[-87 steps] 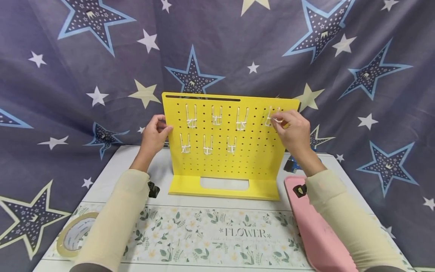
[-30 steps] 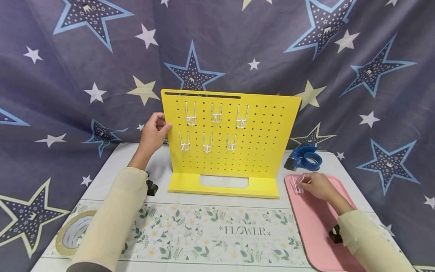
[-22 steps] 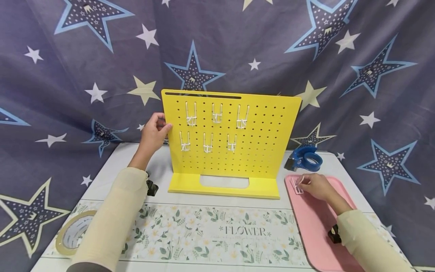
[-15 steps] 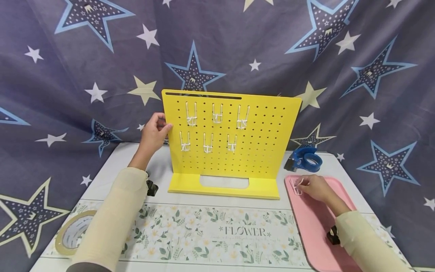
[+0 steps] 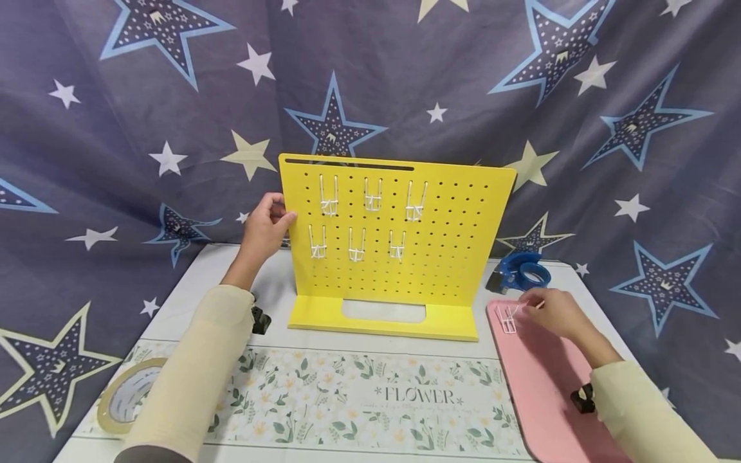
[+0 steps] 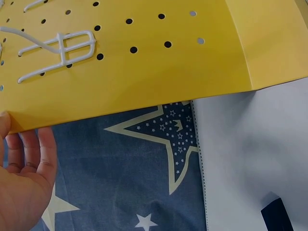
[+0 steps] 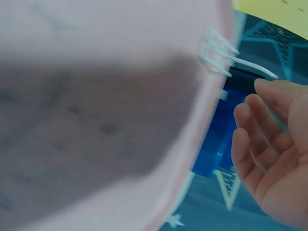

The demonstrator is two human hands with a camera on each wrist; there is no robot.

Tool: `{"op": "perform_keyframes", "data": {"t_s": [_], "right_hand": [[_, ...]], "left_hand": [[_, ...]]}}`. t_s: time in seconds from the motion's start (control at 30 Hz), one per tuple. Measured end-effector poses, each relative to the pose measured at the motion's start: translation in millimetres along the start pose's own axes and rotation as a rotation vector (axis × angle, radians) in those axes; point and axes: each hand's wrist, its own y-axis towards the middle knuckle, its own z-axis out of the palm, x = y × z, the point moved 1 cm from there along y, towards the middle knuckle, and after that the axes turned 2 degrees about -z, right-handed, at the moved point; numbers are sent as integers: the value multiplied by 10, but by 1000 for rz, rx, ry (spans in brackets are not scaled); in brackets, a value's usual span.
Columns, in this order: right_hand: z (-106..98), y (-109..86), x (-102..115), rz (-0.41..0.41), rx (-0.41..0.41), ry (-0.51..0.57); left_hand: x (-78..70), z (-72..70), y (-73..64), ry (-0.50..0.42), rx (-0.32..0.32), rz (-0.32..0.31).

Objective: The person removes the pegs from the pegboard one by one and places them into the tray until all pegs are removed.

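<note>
A yellow pegboard (image 5: pixel 370 276) stands upright on its folded base, with several white wire hooks (image 5: pixel 372 202) hung in two rows. My left hand (image 5: pixel 263 231) holds its left edge, the thumb in front and the other fingers behind; the left wrist view shows the fingers (image 6: pixel 46 154) under that edge, near one hook (image 6: pixel 77 48). A loose white hook (image 5: pixel 507 320) lies in the far left corner of the pink tray (image 5: pixel 541 386). Just right of it is my right hand (image 5: pixel 556 313), fingers loosely bent, the thumb near the hook's prong (image 7: pixel 255 66) in the right wrist view.
Behind the tray sits a blue tape dispenser (image 5: pixel 518 273). A wide tape roll (image 5: pixel 124 395) lies at the front left beside the left sleeve. A floral mat (image 5: pixel 324 399) marked FLOWER covers the table's front, and a star-patterned curtain (image 5: pixel 399 77) hangs behind.
The hook at the board's upper right has come off and now lies in the tray. My right hand has let go of it and drawn slightly right. My left hand keeps its hold.
</note>
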Motion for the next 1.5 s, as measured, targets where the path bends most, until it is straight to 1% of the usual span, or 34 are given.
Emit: {"op": "perform_keyframes", "data": {"t_s": [0.07, 0.13, 0.2, 0.3, 0.47, 0.57, 0.67, 0.77, 0.87, 0.97, 1.13, 1.27, 1.37, 1.5], "right_hand": [[-126, 12, 56, 17, -35, 8], [-243, 26, 132, 16, -82, 15], [-337, 43, 228, -9, -141, 13], [-426, 67, 409, -30, -202, 19], [-433, 176, 757, -62, -305, 28], [-409, 288, 970, -110, -397, 38], [-391, 421, 1176, -177, -489, 41], [-377, 551, 1380, -228, -559, 43], [-357, 660, 1582, -255, -595, 47], [-331, 766, 1773, -274, -611, 51], [-284, 944, 2018, -311, -654, 62], [-269, 1046, 2165, -340, -694, 59], [-253, 1097, 2251, -345, -686, 49], [-217, 1136, 2323, -329, -667, 28]], "left_hand": [[1, -2, 3, -3, -4, -1], [-2, -8, 2, -3, -5, -3], [-5, -14, -3, 3, -8, -1], [-8, -21, -13, 9, -10, 6], [-1, -26, -20, 13, -15, 8], [2, -30, -20, 16, -15, 3], [4, -34, -17, 19, -17, 2], [6, -36, -12, 27, -15, 8], [7, -33, -7, 25, -10, 10], [2, -32, -5, 18, -10, 8], [-18, -34, -9, 17, -9, 7], [-28, -31, -9, 14, -9, 11], [-32, -26, -21, 17, -10, 12], [-22, -12, -29, 26, -7, 12]]}}
